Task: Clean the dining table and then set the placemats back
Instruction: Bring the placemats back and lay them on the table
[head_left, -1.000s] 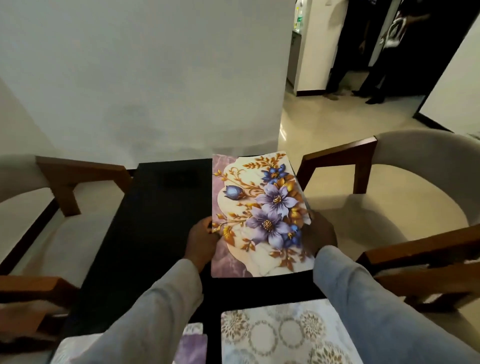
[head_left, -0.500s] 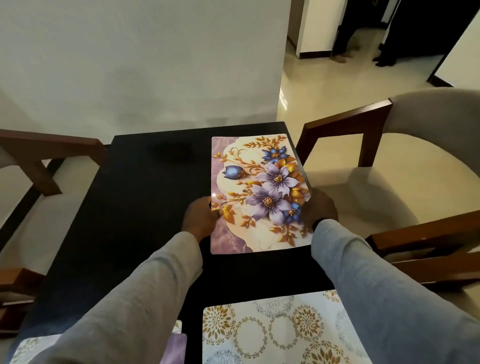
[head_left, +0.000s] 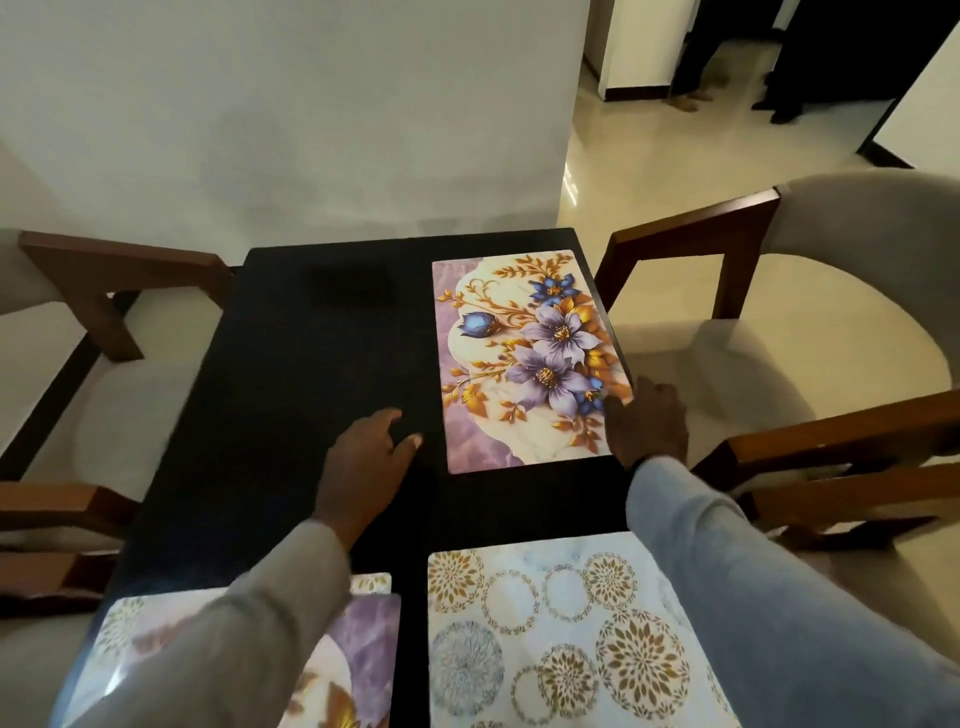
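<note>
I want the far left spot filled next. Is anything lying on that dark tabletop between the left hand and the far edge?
Nothing visible: the table beyond the left hand is bare; the flowered placemat lies to its right.

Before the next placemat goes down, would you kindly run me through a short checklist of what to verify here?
1. Purple floral rectangular placemat lies flat on the black dining table: ok.
2. Its right edge sits inside the table edge: cannot tell; the right hand covers that corner.
3. Left hand is free, fingers relaxed above the table: ok.
4. Far left spot of the table is bare for a mat: ok.
5. White placemat with gold circle pattern is set in the near right spot: ok.
6. Near left mats lie singly: not ok; stacked placemats overlap.
</note>
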